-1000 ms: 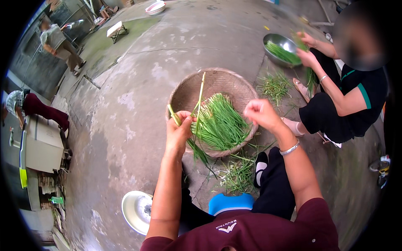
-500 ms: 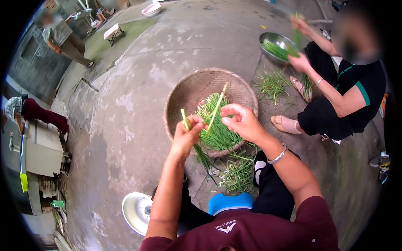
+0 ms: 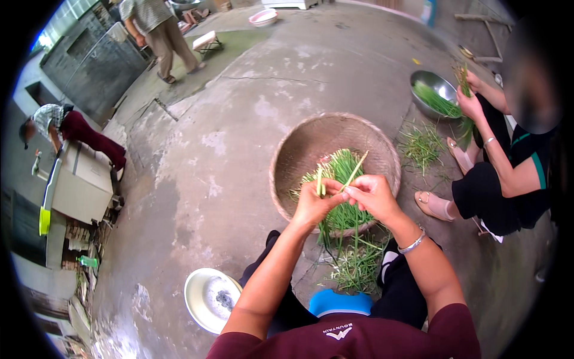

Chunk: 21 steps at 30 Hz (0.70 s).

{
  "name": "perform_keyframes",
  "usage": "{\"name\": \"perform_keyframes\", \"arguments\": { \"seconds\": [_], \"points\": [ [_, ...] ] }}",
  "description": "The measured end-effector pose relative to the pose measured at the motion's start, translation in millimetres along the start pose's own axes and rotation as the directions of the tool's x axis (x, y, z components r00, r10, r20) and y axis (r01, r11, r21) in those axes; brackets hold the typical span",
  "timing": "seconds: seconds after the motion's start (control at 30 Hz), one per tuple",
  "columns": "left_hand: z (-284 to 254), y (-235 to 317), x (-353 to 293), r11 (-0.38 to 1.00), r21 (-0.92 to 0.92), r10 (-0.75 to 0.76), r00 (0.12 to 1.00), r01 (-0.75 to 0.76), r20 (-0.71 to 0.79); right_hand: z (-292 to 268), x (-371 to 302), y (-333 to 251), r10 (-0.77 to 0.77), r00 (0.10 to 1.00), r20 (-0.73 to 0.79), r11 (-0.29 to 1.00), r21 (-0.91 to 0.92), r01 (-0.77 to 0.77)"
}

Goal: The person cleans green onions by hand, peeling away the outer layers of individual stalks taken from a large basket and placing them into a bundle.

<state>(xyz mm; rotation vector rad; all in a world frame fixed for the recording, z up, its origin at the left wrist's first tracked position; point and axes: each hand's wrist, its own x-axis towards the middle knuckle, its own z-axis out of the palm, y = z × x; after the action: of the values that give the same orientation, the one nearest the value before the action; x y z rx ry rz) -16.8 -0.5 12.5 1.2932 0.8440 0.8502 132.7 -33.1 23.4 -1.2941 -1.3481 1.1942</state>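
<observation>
Over a round woven basket point(image 3: 277, 167), my two hands are close together. My left hand point(image 3: 312, 204) is closed around a few garlic chives point(image 3: 320, 179), their pale ends up and green leaves hanging below. The thumb and fingertips of my right hand point(image 3: 376, 196) pinch a single pale green stalk point(image 3: 359, 166), which slants up to the right; my left fingertips are beside its lower part. In the basket lies a heap of chives point(image 3: 345, 160), partly hidden by my hands. Loose trimmings point(image 3: 354, 269) are piled on the ground between the basket and my feet.
At right a seated person holds chives point(image 3: 464, 81) beside a metal bowl point(image 3: 431, 110); more trimmings point(image 3: 421, 145) lie nearby. A pale basin point(image 3: 194, 302) stands by my left leg, a blue stool point(image 3: 338, 303) under me. Farther left, someone bends over a large box point(image 3: 86, 185); another person stands behind.
My right hand has come in to my left and now pinches the stalk; before, its fingers were apart. The view has shifted, moving the basket rightward. The seated person's hands have drawn together.
</observation>
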Motion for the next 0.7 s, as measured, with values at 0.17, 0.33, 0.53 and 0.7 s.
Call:
{"name": "perform_keyframes", "arguments": {
  "seconds": [0.17,0.33,0.53,0.7],
  "points": [
    [-1.2,13.3,-4.0,0.991,-0.073,-0.123,0.988,0.117,-0.091,0.0,5.4,-0.1,-0.074,0.978,-0.196,0.988,0.119,0.099],
    [-6.9,6.7,-2.9,0.975,-0.18,-0.144,0.987,0.129,-0.068,-6.4,14.0,8.2,-0.208,0.946,-0.249,0.978,-0.067,0.198],
    [1.4,7.8,-1.5,0.987,-0.115,-0.121,0.992,0.116,-0.044,-13.7,10.5,-3.8,-0.224,0.921,-0.318,0.965,-0.204,0.165],
    [0.4,8.4,-0.3,0.984,-0.128,-0.126,0.992,0.121,-0.03,-16.9,15.3,-2.1,-0.176,0.923,-0.342,0.977,-0.177,0.121]
  ]
}}
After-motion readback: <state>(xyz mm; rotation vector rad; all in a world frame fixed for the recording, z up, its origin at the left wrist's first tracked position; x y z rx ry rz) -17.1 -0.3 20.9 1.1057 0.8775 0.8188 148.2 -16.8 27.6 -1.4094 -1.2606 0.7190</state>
